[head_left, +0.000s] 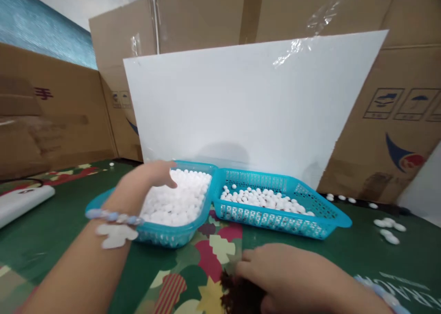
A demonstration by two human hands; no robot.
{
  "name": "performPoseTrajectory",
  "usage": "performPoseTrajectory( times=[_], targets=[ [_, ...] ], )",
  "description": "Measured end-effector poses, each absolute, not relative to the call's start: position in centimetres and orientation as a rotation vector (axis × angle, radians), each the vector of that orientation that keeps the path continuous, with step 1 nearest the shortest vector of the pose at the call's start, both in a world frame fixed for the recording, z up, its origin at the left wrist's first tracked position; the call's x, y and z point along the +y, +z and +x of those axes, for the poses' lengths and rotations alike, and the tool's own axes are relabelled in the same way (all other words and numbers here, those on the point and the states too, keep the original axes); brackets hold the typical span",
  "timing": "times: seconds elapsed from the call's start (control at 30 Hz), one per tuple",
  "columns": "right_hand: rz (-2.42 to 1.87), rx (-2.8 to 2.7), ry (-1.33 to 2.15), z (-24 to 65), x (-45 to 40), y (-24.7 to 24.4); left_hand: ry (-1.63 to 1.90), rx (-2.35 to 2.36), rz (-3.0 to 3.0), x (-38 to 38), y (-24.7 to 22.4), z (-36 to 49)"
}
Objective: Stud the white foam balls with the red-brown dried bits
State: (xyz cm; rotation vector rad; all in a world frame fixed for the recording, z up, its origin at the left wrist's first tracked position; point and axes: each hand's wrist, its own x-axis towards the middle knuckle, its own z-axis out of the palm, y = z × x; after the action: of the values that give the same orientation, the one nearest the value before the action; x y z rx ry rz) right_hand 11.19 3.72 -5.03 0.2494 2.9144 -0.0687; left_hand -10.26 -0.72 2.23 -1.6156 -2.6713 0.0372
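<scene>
My left hand (151, 174) hovers over the left blue plastic basket (175, 236), which is filled with small white balls (182, 201). Its thumb and a finger show apart, with nothing visible between them; the other fingers are hidden behind the hand. A beaded bracelet with a white butterfly-shaped piece hangs on that wrist. Low in the view, my right hand (282, 272) is closed around a dark reddish-brown fuzzy bundle (237, 293), partly covered by the fingers and cut off by the lower edge.
A second blue basket (275, 217), pierced with holes, stands right of the first, holding fewer white pieces. Several loose white pieces (389, 236) lie at the right. A white board (241, 107) leans against cardboard boxes (206, 18) behind. A white device (25, 204) sits at left.
</scene>
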Motion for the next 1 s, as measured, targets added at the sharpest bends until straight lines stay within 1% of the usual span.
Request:
performPoseTrajectory(
  times=[0.13, 0.3, 0.47, 0.6, 0.73, 0.9, 1.0],
  targets=[
    [0.206, 2.997, -0.121, 10.7, 4.2, -6.4, 0.225, -2.699, -1.761, 1.5, 0.8, -9.9],
    [0.175, 2.866, -0.096, 10.3, 4.1, -5.7, 0.395, -2.768, -1.738, 1.3, 0.3, -10.1],
    [0.209, 2.780, 0.009, 10.1, 3.5, -4.8, 0.389, -2.729, -1.769, 0.7, 0.1, -10.7],
    [0.231, 2.791, 0.048, 10.2, 3.4, -4.8, 0.248, -2.700, -1.739, 0.3, 0.7, -10.7],
    [0.251, 2.777, 0.083, 10.2, 3.2, -4.8, 0.028, -2.699, -1.576, -0.3, 2.2, -10.5],
    [0.263, 2.843, 0.059, 10.1, 3.3, -5.0, -0.449, -2.573, -1.338, -1.5, 3.9, -8.9],
    [0.225, 2.860, 0.066, 10.0, 3.5, -4.9, -0.724, -2.467, -1.354, -1.9, 4.4, -6.6]
  ],
)
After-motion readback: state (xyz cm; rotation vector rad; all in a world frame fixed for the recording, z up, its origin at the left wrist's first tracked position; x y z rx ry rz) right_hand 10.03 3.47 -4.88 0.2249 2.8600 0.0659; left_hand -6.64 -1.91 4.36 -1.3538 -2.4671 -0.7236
